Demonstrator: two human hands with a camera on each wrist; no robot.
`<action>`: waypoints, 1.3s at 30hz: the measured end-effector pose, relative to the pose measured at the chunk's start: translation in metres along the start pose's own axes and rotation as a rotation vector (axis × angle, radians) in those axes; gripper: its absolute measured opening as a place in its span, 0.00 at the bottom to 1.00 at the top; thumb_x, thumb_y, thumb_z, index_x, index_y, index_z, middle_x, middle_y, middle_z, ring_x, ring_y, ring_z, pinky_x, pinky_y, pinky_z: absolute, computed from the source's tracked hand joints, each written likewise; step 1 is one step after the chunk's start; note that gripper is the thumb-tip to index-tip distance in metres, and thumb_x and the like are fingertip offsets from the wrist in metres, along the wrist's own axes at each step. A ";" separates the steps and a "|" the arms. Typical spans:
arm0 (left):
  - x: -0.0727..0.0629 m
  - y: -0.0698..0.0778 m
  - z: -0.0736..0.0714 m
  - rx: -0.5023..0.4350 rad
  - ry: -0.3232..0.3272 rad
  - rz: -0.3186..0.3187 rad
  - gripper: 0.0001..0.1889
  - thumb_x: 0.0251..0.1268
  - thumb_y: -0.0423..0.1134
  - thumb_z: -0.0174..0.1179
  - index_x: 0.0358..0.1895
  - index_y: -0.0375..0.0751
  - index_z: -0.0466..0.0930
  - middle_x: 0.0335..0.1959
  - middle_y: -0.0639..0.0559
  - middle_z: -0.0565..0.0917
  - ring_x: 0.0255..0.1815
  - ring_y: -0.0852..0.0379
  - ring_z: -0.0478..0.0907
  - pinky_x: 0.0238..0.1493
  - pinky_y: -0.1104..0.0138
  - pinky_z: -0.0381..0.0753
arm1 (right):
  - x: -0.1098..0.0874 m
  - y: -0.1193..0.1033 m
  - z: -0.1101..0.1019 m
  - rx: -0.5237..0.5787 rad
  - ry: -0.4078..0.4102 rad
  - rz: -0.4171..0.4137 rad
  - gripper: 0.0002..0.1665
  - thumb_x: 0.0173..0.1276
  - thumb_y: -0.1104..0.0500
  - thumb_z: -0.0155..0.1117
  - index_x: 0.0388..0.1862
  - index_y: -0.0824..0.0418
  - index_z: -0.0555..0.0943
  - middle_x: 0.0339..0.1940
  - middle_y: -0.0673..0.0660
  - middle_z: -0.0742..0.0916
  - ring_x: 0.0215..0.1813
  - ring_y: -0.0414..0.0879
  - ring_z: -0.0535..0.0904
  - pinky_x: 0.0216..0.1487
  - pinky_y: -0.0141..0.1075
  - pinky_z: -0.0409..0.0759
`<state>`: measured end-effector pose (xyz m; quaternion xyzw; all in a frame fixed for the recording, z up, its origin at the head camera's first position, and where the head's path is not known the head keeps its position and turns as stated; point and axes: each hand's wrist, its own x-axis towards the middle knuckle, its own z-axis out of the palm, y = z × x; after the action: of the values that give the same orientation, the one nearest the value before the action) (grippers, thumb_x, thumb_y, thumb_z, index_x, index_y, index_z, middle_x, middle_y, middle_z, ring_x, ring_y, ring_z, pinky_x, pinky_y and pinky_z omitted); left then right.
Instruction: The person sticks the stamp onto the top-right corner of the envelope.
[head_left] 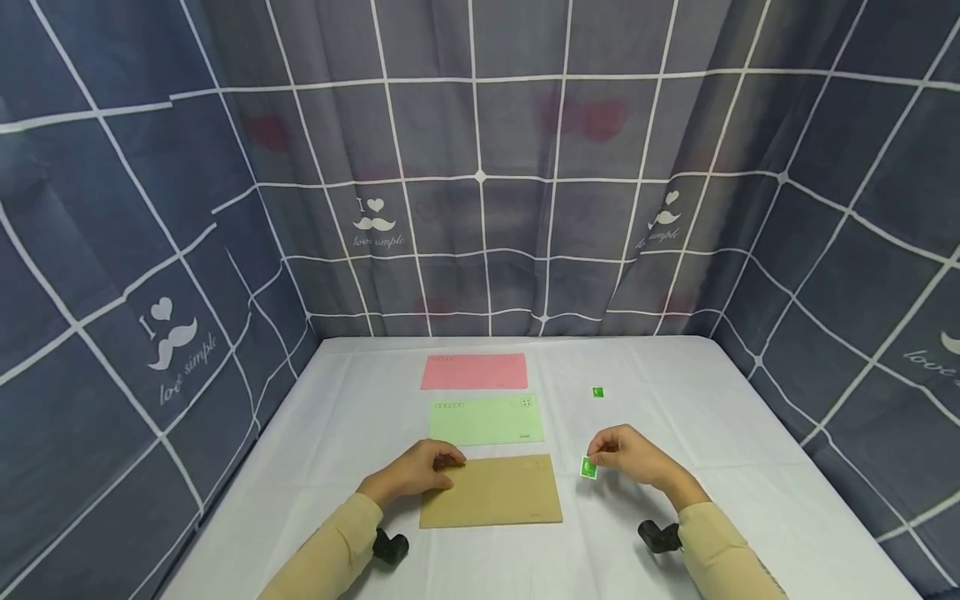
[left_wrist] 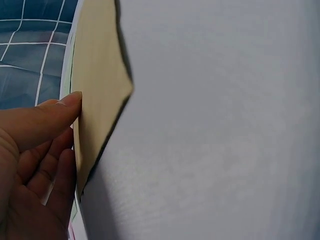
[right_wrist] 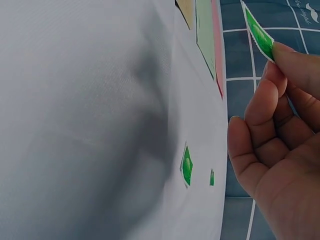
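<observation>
We have the brown envelope [head_left: 506, 497] nearest us on the white tablecloth [head_left: 491, 568], its long side facing us. Our left hand [head_left: 412, 473] grips its upper left corner, thumb over the face and bent fingers at the top edge; we judge this steadies the paper while leaving its right part uncovered. To the right of the envelope and apart from it, our right hand [head_left: 633, 454] pinches a green stamp [head_left: 588, 468] by one corner between thumb and fingertip, clear of the cloth. That small hold keeps most of the printed face uncovered, probably so that it stays clean and visible.

Beyond the brown envelope lie the pale green envelope [head_left: 487, 422] and then the pink envelope [head_left: 474, 372], spaced in a column, seemingly so none covers another. The right wrist view shows two loose stamps [right_wrist: 187, 166] on the cloth, within the right hand's reach; in the head view we make out only one.
</observation>
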<state>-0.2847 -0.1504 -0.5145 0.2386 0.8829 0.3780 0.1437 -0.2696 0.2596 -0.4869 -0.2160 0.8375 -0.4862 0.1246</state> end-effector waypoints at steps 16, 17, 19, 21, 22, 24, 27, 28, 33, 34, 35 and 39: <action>-0.003 -0.004 0.002 0.012 0.003 -0.008 0.18 0.57 0.30 0.72 0.50 0.48 0.85 0.52 0.55 0.86 0.58 0.52 0.80 0.63 0.53 0.79 | 0.007 -0.003 0.008 0.027 -0.016 0.002 0.05 0.68 0.67 0.64 0.37 0.69 0.83 0.33 0.58 0.86 0.37 0.46 0.79 0.40 0.34 0.81; -0.003 -0.004 0.002 0.007 0.003 -0.009 0.18 0.57 0.30 0.72 0.50 0.48 0.85 0.52 0.55 0.86 0.58 0.52 0.80 0.63 0.53 0.79 | 0.008 -0.002 0.009 0.024 -0.014 0.002 0.05 0.68 0.67 0.64 0.37 0.69 0.83 0.33 0.57 0.86 0.37 0.46 0.79 0.40 0.33 0.81; -0.003 -0.004 0.002 0.003 0.004 -0.006 0.18 0.57 0.30 0.72 0.50 0.47 0.85 0.53 0.54 0.86 0.58 0.52 0.80 0.62 0.53 0.79 | 0.010 -0.002 0.010 0.029 -0.018 -0.005 0.05 0.68 0.66 0.64 0.37 0.69 0.83 0.33 0.57 0.86 0.37 0.46 0.80 0.41 0.33 0.81; -0.003 -0.003 0.002 0.005 0.001 -0.003 0.18 0.57 0.30 0.72 0.51 0.47 0.85 0.53 0.54 0.86 0.58 0.53 0.80 0.62 0.55 0.80 | 0.012 -0.001 0.012 0.030 -0.024 -0.008 0.05 0.68 0.67 0.64 0.37 0.70 0.83 0.33 0.57 0.87 0.38 0.46 0.80 0.41 0.34 0.82; -0.003 -0.003 0.002 0.006 0.000 0.002 0.18 0.57 0.30 0.72 0.51 0.47 0.85 0.53 0.54 0.86 0.57 0.53 0.80 0.61 0.56 0.80 | 0.012 -0.002 0.013 0.030 -0.027 -0.007 0.05 0.68 0.67 0.64 0.37 0.70 0.83 0.33 0.57 0.87 0.38 0.46 0.80 0.41 0.34 0.82; -0.002 -0.003 0.002 0.006 -0.002 0.013 0.18 0.57 0.30 0.71 0.51 0.46 0.85 0.53 0.54 0.86 0.57 0.54 0.80 0.61 0.57 0.81 | 0.014 -0.003 0.015 0.028 -0.030 -0.008 0.05 0.68 0.67 0.63 0.37 0.70 0.83 0.33 0.58 0.87 0.37 0.46 0.79 0.41 0.36 0.82; -0.001 -0.004 0.002 0.004 -0.008 0.024 0.17 0.58 0.30 0.71 0.51 0.45 0.85 0.52 0.54 0.86 0.56 0.54 0.81 0.60 0.59 0.81 | 0.016 -0.008 0.016 0.026 -0.025 0.001 0.04 0.68 0.67 0.63 0.37 0.69 0.84 0.33 0.58 0.86 0.37 0.47 0.79 0.41 0.36 0.81; -0.001 -0.004 0.002 0.000 -0.007 0.027 0.17 0.57 0.29 0.71 0.51 0.44 0.85 0.52 0.54 0.86 0.56 0.54 0.81 0.60 0.59 0.81 | 0.016 -0.009 0.016 0.029 -0.025 -0.001 0.04 0.68 0.67 0.63 0.37 0.69 0.84 0.33 0.58 0.86 0.37 0.47 0.79 0.41 0.36 0.81; 0.001 -0.005 0.001 -0.002 -0.009 0.027 0.17 0.57 0.28 0.71 0.50 0.43 0.85 0.51 0.54 0.86 0.56 0.53 0.81 0.59 0.59 0.81 | 0.019 -0.012 0.016 0.033 -0.033 -0.001 0.05 0.68 0.67 0.63 0.37 0.69 0.84 0.33 0.57 0.86 0.37 0.48 0.79 0.40 0.36 0.81; 0.001 -0.004 0.001 -0.004 -0.009 0.027 0.17 0.57 0.28 0.71 0.50 0.44 0.85 0.51 0.54 0.86 0.56 0.53 0.81 0.59 0.59 0.81 | 0.019 -0.012 0.016 0.033 -0.033 -0.001 0.05 0.68 0.67 0.63 0.37 0.69 0.84 0.33 0.57 0.86 0.37 0.48 0.79 0.40 0.37 0.81; 0.001 -0.004 0.000 -0.008 -0.009 0.026 0.17 0.57 0.28 0.71 0.50 0.44 0.85 0.51 0.54 0.86 0.56 0.53 0.81 0.59 0.59 0.81 | 0.020 -0.012 0.016 0.033 -0.034 -0.001 0.05 0.68 0.67 0.63 0.37 0.69 0.84 0.33 0.57 0.86 0.37 0.47 0.79 0.40 0.37 0.81; 0.001 -0.003 -0.001 -0.018 -0.006 0.026 0.17 0.57 0.27 0.71 0.50 0.44 0.85 0.51 0.54 0.86 0.56 0.54 0.81 0.59 0.60 0.81 | 0.022 -0.012 0.017 0.035 -0.038 -0.001 0.05 0.68 0.67 0.63 0.37 0.69 0.84 0.32 0.57 0.86 0.37 0.47 0.79 0.40 0.36 0.81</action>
<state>-0.2869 -0.1524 -0.5164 0.2500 0.8758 0.3870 0.1437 -0.2787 0.2309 -0.4851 -0.2235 0.8263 -0.4965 0.1440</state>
